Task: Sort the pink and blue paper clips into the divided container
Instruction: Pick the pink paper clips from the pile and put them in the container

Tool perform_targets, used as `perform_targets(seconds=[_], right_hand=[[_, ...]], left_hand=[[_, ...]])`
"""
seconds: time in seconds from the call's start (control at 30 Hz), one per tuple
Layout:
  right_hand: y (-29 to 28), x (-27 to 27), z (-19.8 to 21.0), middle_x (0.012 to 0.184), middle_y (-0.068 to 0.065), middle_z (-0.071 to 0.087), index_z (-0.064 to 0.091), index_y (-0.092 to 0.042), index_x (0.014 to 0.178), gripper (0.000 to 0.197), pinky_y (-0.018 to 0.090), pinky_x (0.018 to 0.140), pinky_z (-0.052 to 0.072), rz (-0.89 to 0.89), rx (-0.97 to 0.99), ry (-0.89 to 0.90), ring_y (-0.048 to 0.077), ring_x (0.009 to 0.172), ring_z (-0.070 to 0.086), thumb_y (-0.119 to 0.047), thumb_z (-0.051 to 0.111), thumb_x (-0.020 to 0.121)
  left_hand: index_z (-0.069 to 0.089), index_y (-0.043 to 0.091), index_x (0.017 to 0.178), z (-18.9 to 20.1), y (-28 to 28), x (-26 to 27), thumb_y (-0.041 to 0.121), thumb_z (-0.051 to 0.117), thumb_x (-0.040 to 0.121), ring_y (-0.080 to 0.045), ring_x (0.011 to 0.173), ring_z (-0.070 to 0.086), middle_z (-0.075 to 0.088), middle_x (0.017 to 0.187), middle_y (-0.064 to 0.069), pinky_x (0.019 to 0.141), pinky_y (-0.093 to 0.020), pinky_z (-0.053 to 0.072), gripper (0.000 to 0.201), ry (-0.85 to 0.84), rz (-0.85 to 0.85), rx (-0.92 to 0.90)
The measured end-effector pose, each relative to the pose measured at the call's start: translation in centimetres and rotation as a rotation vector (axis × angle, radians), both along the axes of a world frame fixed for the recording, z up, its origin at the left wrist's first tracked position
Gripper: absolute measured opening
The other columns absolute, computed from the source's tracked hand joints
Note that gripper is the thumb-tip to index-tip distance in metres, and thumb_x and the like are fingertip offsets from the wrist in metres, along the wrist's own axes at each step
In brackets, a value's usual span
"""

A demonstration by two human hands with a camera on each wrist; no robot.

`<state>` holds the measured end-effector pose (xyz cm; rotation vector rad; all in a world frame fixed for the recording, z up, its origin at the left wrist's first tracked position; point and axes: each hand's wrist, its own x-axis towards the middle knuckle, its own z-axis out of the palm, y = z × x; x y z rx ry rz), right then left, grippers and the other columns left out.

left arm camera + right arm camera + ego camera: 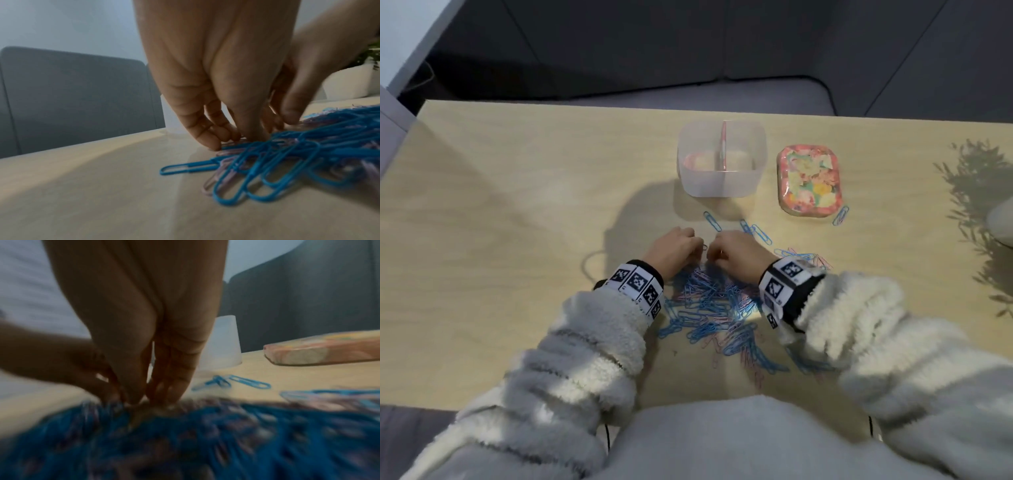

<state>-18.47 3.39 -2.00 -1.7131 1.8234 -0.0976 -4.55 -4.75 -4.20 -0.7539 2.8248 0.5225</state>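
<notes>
- Head view showed the pile [717,308] of pink and blue clips on the table [517,205], nearer the person than the container [722,181]; clips lay with long axes every way.
- Left hand [674,251] and right hand [736,255] met at the pile's far edge, fingertips [211,142] down on clips; whether either pinched one, I could not tell.
- Three blue clips [712,221] lay between pile and container, slanted.
- A floral tin [810,180] sat right of the container; no writing was readable.

A dark grey upholstered sofa [688,44] runs along the far edge of the pale wooden table [517,178], sunlit.
</notes>
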Motion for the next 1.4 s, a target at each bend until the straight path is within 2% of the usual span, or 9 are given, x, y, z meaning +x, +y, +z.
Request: perform_targets(seconds=[0.23,0.43,0.57,0.7,0.83,0.93,1.0,1.13,1.4], right_hand=[[1.2,-0.1,-2.0,0.102,0.015,0.061,0.063,-0.002,0.092,0.012,0.036,0.082,0.043,-0.082,-0.045,-0.014,0.03,0.097,0.057,-0.009,0.053,0.087],[0.8,0.3,-1.2,0.074,0.005,0.054,0.06,0.001,0.097,0.019,0.024,0.057,0.033,-0.378,-0.16,-0.307,0.013,0.06,0.045,0.0,0.044,0.085],[-1.0,2.2,-1.0,0.071,-0.001,0.059,0.063,-0.006,0.082,0.014,0.025,0.069,0.041,-0.42,-0.053,-0.432,0.011,0.066,0.053,-0.006,0.05,0.085],[-1.8,3.8,-1.8,0.089,0.003,0.06,0.062,-0.009,0.092,0.014,0.026,0.072,0.037,-0.206,0.008,-0.213,0.02,0.083,0.054,-0.02,0.063,0.083],[-2.1,3.5,-2.0,0.088,0.004,0.062,0.058,-0.015,0.079,0.007,0.028,0.072,0.038,-0.243,0.038,-0.221,0.021,0.082,0.054,-0.017,0.062,0.083],[-2.0,1.9,-1.8,0.074,0.001,0.061,0.053,-0.02,0.066,0.018,0.036,0.074,0.047,-0.554,-0.007,-0.439,0.021,0.075,0.055,-0.013,0.063,0.079],[-1.7,0.6,-1.7,0.074,0.001,0.057,0.061,-0.017,0.072,0.007,0.037,0.074,0.049,-0.645,-0.094,-0.373,0.023,0.077,0.056,-0.013,0.063,0.078],[-1.2,0.2,-1.2,0.075,-0.003,0.052,0.065,-0.016,0.094,0.013,0.032,0.069,0.042,-0.471,-0.174,-0.127,0.019,0.075,0.05,-0.016,0.057,0.083],[-1.5,4.4,-2.1,0.102,0.006,0.057,0.07,-0.014,0.095,0.018,0.032,0.068,0.04,-0.035,-0.152,0.116,0.029,0.092,0.06,-0.027,0.062,0.085]], left_hand=[[0.054,0.009,0.091,-0.5,-0.3,1.9,0.018,0.051,0.09,-0.028,0.091,0.054,0.061,0.094,-0.01,0.076,-0.034,0.04,0.01,0.077,0.219,0.051],[0.055,0.005,0.103,0.3,-1.2,5.2,0.007,0.04,0.097,0.01,0.057,0.057,0.054,0.074,-0.001,0.057,-0.004,0.042,0.017,0.499,0.687,0.488],[0.055,0.011,0.08,0.0,-1.1,6.1,0.013,0.034,0.1,-0.004,0.048,0.055,0.046,0.066,-0.006,0.049,-0.015,0.042,0.029,0.609,0.992,0.965],[0.045,0.012,0.068,0.4,-0.6,5.6,0.016,0.031,0.098,-0.004,0.036,0.044,0.04,0.061,-0.004,0.036,-0.013,0.035,0.033,0.699,1.15,1.236],[0.047,0.014,0.068,0.3,-0.2,6.0,0.028,0.038,0.098,-0.003,0.039,0.046,0.046,0.052,0.002,0.04,-0.012,0.038,0.035,0.62,1.057,1.104],[0.055,0.015,0.073,0.1,-0.1,6.8,0.019,0.039,0.098,-0.003,0.047,0.048,0.049,0.061,0.0,0.051,-0.017,0.039,0.03,0.48,0.9,0.847],[0.059,0.014,0.078,0.1,0.0,7.1,0.021,0.039,0.098,-0.008,0.057,0.047,0.053,0.064,0.002,0.055,-0.02,0.037,0.029,0.396,0.813,0.663],[0.062,0.013,0.083,0.0,1.0,7.3,0.031,0.055,0.09,-0.01,0.066,0.053,0.06,0.071,0.006,0.057,-0.019,0.038,0.02,0.208,0.637,0.458],[0.062,0.013,0.088,0.2,2.0,6.6,0.025,0.068,0.08,-0.012,0.069,0.046,0.051,0.075,0.005,0.055,-0.019,0.032,0.015,0.15,0.577,0.304]])
